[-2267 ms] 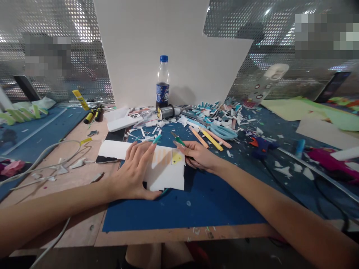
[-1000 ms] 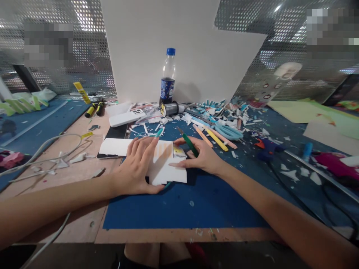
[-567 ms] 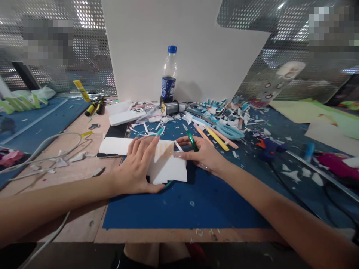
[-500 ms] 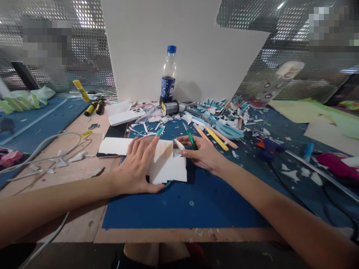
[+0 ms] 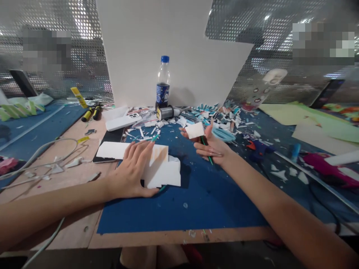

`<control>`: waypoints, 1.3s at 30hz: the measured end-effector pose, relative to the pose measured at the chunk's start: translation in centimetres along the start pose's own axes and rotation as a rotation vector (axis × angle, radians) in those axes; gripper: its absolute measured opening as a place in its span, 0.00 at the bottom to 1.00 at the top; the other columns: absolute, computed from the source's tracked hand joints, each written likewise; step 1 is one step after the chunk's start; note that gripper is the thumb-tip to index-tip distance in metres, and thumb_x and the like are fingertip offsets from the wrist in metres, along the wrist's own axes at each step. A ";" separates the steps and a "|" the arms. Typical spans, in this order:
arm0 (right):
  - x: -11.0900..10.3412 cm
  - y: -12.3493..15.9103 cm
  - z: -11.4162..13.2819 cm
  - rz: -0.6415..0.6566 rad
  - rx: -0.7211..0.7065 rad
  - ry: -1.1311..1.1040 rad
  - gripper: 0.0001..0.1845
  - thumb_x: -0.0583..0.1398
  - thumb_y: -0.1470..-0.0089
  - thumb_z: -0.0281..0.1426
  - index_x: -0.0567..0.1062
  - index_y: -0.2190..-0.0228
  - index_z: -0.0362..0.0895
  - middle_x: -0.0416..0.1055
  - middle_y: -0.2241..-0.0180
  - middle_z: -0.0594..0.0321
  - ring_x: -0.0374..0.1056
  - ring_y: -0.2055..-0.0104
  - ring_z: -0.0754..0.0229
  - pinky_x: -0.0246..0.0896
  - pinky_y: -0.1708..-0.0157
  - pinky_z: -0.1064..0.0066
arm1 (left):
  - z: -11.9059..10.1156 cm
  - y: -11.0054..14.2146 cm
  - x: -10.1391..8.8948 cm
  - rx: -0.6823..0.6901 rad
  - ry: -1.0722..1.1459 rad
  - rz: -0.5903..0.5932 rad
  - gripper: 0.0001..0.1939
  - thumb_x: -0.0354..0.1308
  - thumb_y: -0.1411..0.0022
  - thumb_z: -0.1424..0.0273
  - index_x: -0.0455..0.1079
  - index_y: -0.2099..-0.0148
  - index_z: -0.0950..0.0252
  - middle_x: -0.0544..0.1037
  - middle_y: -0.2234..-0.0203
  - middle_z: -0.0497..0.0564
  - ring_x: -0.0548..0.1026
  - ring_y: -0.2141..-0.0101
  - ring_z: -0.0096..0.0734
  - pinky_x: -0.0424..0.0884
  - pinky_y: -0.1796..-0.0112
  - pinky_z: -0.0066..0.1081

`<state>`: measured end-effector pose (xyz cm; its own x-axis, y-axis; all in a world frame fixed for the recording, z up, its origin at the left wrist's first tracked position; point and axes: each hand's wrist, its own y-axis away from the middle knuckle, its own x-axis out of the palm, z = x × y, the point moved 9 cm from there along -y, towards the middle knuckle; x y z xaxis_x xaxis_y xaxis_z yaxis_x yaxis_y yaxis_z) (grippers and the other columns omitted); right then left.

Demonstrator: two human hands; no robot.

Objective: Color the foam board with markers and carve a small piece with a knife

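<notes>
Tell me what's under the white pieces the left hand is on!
A flat black thing pokes out under the white pieces at their left end, and something teal near the left hand. The rest is covered.

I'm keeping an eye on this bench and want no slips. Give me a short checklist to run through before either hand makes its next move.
1. White sheet steadied: ok, the left hand rests spread on it.
2. Small white piece held: ok, it is in the right hand, apart from the sheet.
3. Green tool in hand: ok, the right hand holds it along with the piece.
4. Tool's upper end away from the fingers: cannot tell, the piece hides it.
5. Scraps tidied away: not ok, they lie strewn beyond the hands.
6. Bottle upright and capped: ok.
</notes>
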<state>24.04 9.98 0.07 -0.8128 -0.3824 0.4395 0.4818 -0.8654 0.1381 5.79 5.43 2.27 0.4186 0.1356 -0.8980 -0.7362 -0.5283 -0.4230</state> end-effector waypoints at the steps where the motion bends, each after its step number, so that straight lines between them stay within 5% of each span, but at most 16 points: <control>1: 0.0 0.0 0.3 0.018 -0.023 -0.022 0.30 0.56 0.48 0.52 0.71 0.55 0.39 0.59 0.90 0.74 0.31 0.91 0.74 0.34 0.95 0.80 | -0.1 0.0 0.0 0.011 0.003 0.008 0.57 0.57 0.51 0.45 0.32 0.34 0.70 0.55 0.43 0.69 0.54 0.43 0.61 0.51 0.45 0.59; 9: 1.3 0.8 2.5 0.084 -0.214 0.013 0.26 0.61 0.52 0.51 0.73 0.60 0.43 0.76 0.72 0.64 0.29 0.89 0.78 0.31 0.95 0.82 | -3.0 -3.7 2.8 0.261 0.014 0.123 0.57 0.51 0.53 0.38 0.37 0.35 0.71 0.59 0.43 0.71 0.55 0.42 0.61 0.43 0.44 0.61; 14: 0.7 2.2 4.5 -0.101 -0.344 0.253 0.31 0.61 0.56 0.55 0.74 0.61 0.42 0.75 0.71 0.62 0.31 0.89 0.79 0.30 0.94 0.78 | -3.7 -10.3 5.6 0.382 0.071 0.277 0.54 0.52 0.50 0.40 0.42 0.35 0.74 0.55 0.39 0.72 0.50 0.39 0.60 0.32 0.41 0.59; 18: -0.5 2.8 5.9 -0.254 -0.483 0.332 0.31 0.63 0.58 0.52 0.73 0.58 0.44 0.75 0.68 0.60 0.39 0.89 0.77 0.38 0.91 0.77 | -3.0 -13.4 5.8 0.306 0.292 0.304 0.47 0.56 0.45 0.48 0.44 0.35 0.72 0.46 0.35 0.68 0.37 0.35 0.55 0.22 0.42 0.56; 21: -0.5 3.1 6.3 -0.366 -0.591 0.401 0.30 0.70 0.64 0.41 0.72 0.57 0.46 0.73 0.59 0.59 0.51 0.85 0.76 0.47 0.87 0.78 | -1.6 -12.1 4.8 0.096 0.606 0.199 0.50 0.64 0.51 0.54 0.44 0.35 0.72 0.44 0.35 0.69 0.36 0.35 0.54 0.26 0.40 0.53; 25: 2.4 3.4 5.2 -0.404 -0.598 0.799 0.35 0.70 0.62 0.32 0.68 0.50 0.46 0.72 0.53 0.55 0.60 0.81 0.71 0.54 0.86 0.78 | -0.6 -6.5 4.2 -0.054 0.738 0.135 0.56 0.61 0.45 0.56 0.22 0.34 0.66 0.40 0.36 0.73 0.42 0.36 0.55 0.49 0.41 0.55; 27: 4.3 3.2 3.9 -0.329 -0.557 0.976 0.37 0.68 0.58 0.32 0.64 0.46 0.48 0.69 0.48 0.54 0.71 0.63 0.59 0.65 0.78 0.76 | -0.6 -3.9 4.0 -0.081 0.813 0.138 0.54 0.60 0.44 0.56 0.19 0.34 0.59 0.45 0.36 0.69 0.50 0.37 0.52 0.57 0.43 0.52; 29: 5.7 2.8 2.6 -0.226 -0.511 1.065 0.38 0.66 0.55 0.31 0.61 0.43 0.50 0.63 0.43 0.54 0.64 0.46 0.50 0.70 0.66 0.71 | -0.3 -2.2 3.8 -0.136 1.035 0.132 0.51 0.61 0.44 0.59 0.25 0.34 0.51 0.46 0.35 0.63 0.55 0.38 0.49 0.57 0.42 0.50; 31: 6.6 2.4 1.2 -0.128 -0.459 1.105 0.40 0.64 0.54 0.30 0.57 0.41 0.52 0.60 0.41 0.55 0.57 0.40 0.48 0.71 0.59 0.67 | 0.2 -1.4 4.1 -0.205 1.263 0.143 0.51 0.66 0.48 0.63 0.34 0.34 0.48 0.46 0.35 0.58 0.57 0.39 0.48 0.56 0.41 0.50; 39: 8.3 1.6 -1.8 0.060 -0.392 1.250 0.41 0.62 0.51 0.28 0.52 0.39 0.50 0.67 0.46 0.53 0.65 0.45 0.49 0.68 0.53 0.59 | 0.5 -1.5 4.8 -0.261 1.636 0.147 0.35 0.65 0.52 0.83 0.61 0.43 0.57 0.70 0.47 0.55 0.68 0.46 0.41 0.72 0.53 0.34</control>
<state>17.52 4.86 2.31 -0.6481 -0.2799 -0.7082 0.5732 -0.7917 -0.2116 8.64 7.28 -1.47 0.5605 -0.8001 0.2137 -0.7852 -0.5954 -0.1699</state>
